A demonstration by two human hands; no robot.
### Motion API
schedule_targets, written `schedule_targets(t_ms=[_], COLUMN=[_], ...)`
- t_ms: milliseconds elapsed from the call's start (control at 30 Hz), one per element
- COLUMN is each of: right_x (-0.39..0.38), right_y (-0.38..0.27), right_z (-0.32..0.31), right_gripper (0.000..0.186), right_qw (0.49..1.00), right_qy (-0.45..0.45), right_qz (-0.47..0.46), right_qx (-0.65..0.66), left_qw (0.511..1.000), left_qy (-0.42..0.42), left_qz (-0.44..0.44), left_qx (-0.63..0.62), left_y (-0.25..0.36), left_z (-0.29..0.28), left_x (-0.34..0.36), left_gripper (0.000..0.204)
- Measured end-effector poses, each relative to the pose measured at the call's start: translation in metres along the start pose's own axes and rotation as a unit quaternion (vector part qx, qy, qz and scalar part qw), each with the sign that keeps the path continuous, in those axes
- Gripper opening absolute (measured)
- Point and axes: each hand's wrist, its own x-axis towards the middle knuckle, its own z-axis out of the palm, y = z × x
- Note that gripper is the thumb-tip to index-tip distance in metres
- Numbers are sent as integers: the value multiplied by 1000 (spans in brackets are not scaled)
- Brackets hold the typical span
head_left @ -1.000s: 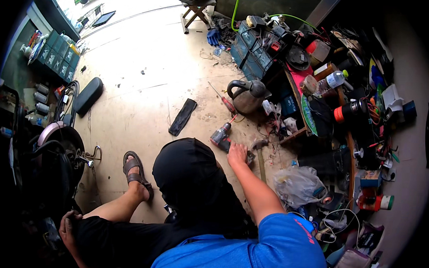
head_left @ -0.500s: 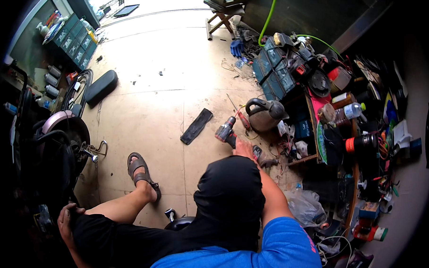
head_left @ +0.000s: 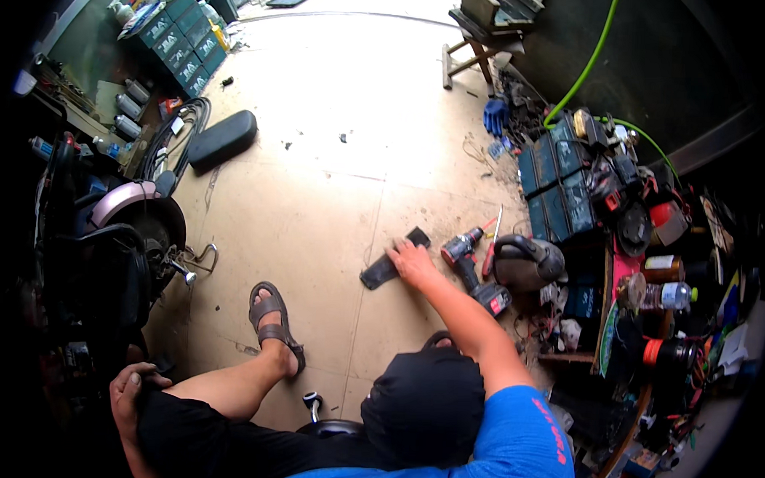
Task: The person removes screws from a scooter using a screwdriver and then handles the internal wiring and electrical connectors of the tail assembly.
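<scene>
My right hand [head_left: 409, 261] reaches onto a flat black strip [head_left: 379, 273] on the floor, its fingers apart and slightly bent over it. Just right of it lie a red-and-black cordless drill [head_left: 464, 257] and a red-handled screwdriver [head_left: 490, 260]. Beside these stands a steel kettle [head_left: 526, 268] with a black handle. At lower left my left hand [head_left: 130, 399] curls over my left knee, on black shorts [head_left: 190, 434]. A dark rounded shape [head_left: 423, 409] at lower center hides part of my right leg.
At left are a pink-rimmed wheeled object [head_left: 131, 205], coiled hoses, a long black pad [head_left: 222, 141] and stacked green boxes [head_left: 174, 42]. The right side holds more boxes [head_left: 557, 186], piled tools, bottles and a green hose. A folding chair [head_left: 482, 40] stands at the back right.
My right hand has left the drill and moved left onto the black strip. The view has shifted. My left hand stays at my knee.
</scene>
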Motion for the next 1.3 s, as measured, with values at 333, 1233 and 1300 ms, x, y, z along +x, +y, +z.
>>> schedule_targets(t_ms=[333, 1233, 1300], right_x=[-21, -50, -133], right_y=[-48, -156, -119], right_z=[-158, -497, -448], right_gripper=[28, 35, 35], right_qw=[972, 987, 995], right_qy=[15, 110, 9], right_qz=[-81, -103, -11], right_qx=[222, 61, 103], left_qw=[990, 956, 942], left_qy=[-99, -257, -292], left_qz=[1, -123, -110], left_qx=[99, -78, -120], left_y=[53, -51, -61], left_z=[31, 78, 93], left_x=[66, 134, 143], left_gripper=[40, 44, 45])
